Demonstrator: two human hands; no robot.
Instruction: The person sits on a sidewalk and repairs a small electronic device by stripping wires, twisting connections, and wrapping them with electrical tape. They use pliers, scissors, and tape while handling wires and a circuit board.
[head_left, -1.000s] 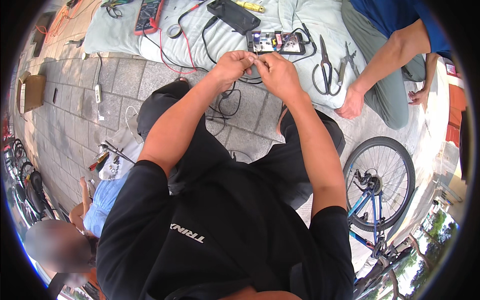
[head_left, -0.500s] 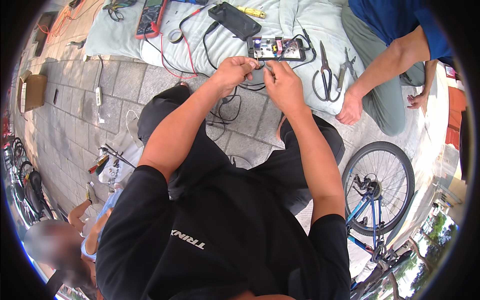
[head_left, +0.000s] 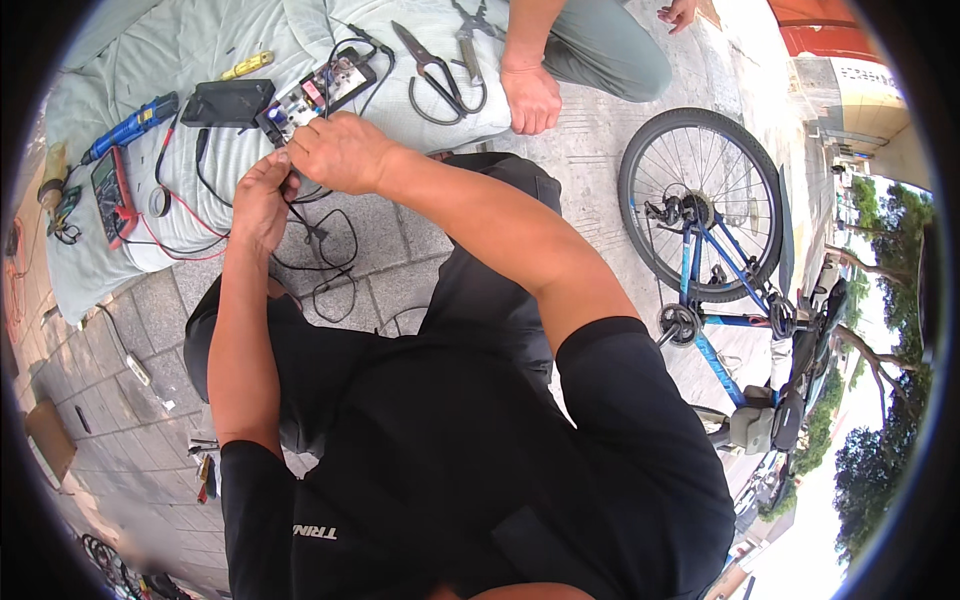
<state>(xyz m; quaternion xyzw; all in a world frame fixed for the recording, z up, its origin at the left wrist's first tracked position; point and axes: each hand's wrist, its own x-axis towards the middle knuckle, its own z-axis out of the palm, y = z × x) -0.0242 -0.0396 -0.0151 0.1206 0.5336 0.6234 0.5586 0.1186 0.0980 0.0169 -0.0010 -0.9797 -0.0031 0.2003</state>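
Note:
My left hand [head_left: 260, 200] and my right hand [head_left: 342, 152] meet fingertip to fingertip at the near edge of an exposed circuit board [head_left: 292, 110] in a black case. Both are closed in a pinch; whatever lies between the fingers is too small to make out. Black cables [head_left: 322, 235] run below them onto the paving. Left of the board rests a black case cover [head_left: 228, 104], with a yellow-handled tool [head_left: 247, 66] beyond it. Further left lie a blue tool with a pointed tip [head_left: 135, 125], a red-and-black multimeter [head_left: 110, 200] and a roll of tape [head_left: 159, 202].
Large black scissors [head_left: 436, 84] and pliers [head_left: 468, 48] lie right of the board on the pale quilt [head_left: 110, 75]. Another person's hand [head_left: 532, 100] presses down beside them. A bicycle [head_left: 700, 230] is at the right. A white power strip [head_left: 137, 370] sits on the paving at left.
The whole view has swung, so the quilt and tools appear further left and more of the bicycle shows. My hands have come together, right fingers against left, still by the board.

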